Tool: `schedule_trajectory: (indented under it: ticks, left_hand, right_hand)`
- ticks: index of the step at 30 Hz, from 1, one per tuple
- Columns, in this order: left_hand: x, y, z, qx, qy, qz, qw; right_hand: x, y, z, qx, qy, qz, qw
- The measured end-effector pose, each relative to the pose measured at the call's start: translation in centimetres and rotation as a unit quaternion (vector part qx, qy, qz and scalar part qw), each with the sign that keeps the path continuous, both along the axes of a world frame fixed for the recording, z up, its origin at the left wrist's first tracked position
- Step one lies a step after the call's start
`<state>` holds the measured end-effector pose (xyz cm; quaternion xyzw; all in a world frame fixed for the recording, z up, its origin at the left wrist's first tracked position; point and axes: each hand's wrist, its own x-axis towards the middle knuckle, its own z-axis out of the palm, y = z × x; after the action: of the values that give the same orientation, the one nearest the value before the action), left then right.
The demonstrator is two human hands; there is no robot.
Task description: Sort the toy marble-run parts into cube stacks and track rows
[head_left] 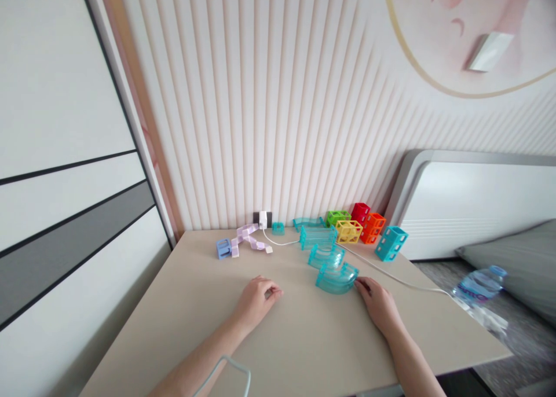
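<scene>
My right hand (379,305) rests on the table with its fingertips pinched at the right end of a curved, see-through teal track piece (336,281). Just behind that piece lies a second curved teal piece (325,258), and farther back is a ribbed teal piece (317,238). My left hand (257,302) lies on the table to the left of these pieces, its fingers loosely curled in and nothing visible in them. Beyond it are lilac linked pieces (247,235) and a small blue block frame (223,248).
Along the back right stand green (337,217), yellow (348,231), red (360,213), orange (372,228) and blue (391,243) hollow blocks. A white charger (263,219) sits by the wall, its cable (391,274) crossing the table. A water bottle (480,284) is off the right edge.
</scene>
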<state>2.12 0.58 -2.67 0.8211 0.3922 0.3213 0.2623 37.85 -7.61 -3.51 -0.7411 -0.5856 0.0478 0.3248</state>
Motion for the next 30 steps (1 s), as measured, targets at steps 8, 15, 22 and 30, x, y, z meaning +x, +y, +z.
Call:
schedule_trajectory:
  ticks: [8,15,22,30]
  left_hand:
    - [0.0,0.0,0.0,-0.005,0.002,0.003,1.0]
    - [-0.1,0.0,-0.1,-0.008,0.007,0.001,1.0]
    - [-0.1,0.0,0.1,-0.008,0.009,0.001,1.0]
    - [-1.3,1.5,0.1,0.104,-0.01,0.026,0.994]
  right_hand:
    - [-0.3,0.2,0.3,-0.008,0.0,0.001,1.0]
    - [-0.1,0.3,0.0,0.001,0.001,-0.002,1.0]
    - [0.2,0.3,-0.6,0.001,0.002,-0.018,1.0]
    - [-0.8,0.1,-0.1,0.08,0.031,-0.097,0.992]
